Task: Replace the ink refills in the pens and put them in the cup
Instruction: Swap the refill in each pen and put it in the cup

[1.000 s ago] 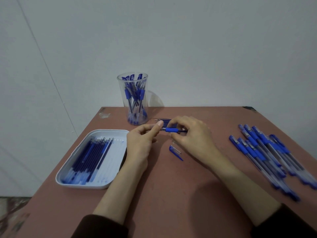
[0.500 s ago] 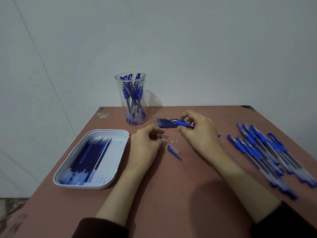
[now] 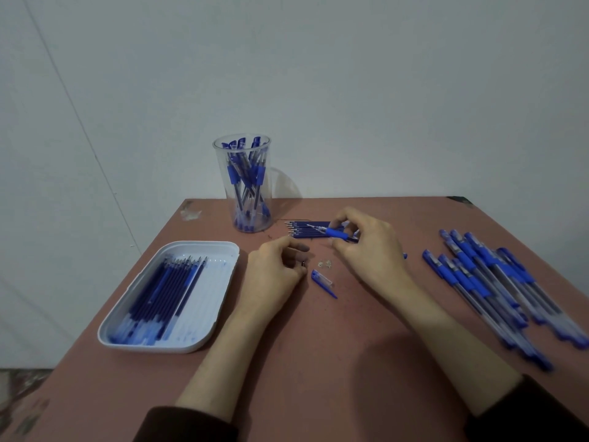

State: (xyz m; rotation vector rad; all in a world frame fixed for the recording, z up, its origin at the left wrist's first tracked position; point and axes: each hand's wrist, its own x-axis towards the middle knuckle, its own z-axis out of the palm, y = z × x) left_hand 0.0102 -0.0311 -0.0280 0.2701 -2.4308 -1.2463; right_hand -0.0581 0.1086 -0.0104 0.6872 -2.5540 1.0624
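Pen (image 3: 334, 232), blue grip, tip pointing left, pinched in right hand (image 3: 366, 250) just over a row of loose refills (image 3: 301, 229) near the clear cup (image 3: 243, 199) of pens; its rear half is hidden by the hand. Left hand (image 3: 274, 272) rests on table (image 3: 318, 362) with fingers curled, tiny dark bit at the fingertips, can't tell if gripped. 1 blue cap (image 3: 322, 281) and small clear bits (image 3: 325, 264) lie between the hands, white tray (image 3: 191, 244) of refills at left, blurred pen pile (image 3: 497, 282) at right.

One cup (image 3: 220, 161); one tray (image 3: 210, 282); one loose cap (image 3: 322, 280); one table (image 3: 318, 346); piled pens (image 3: 487, 275) too blurred to count.
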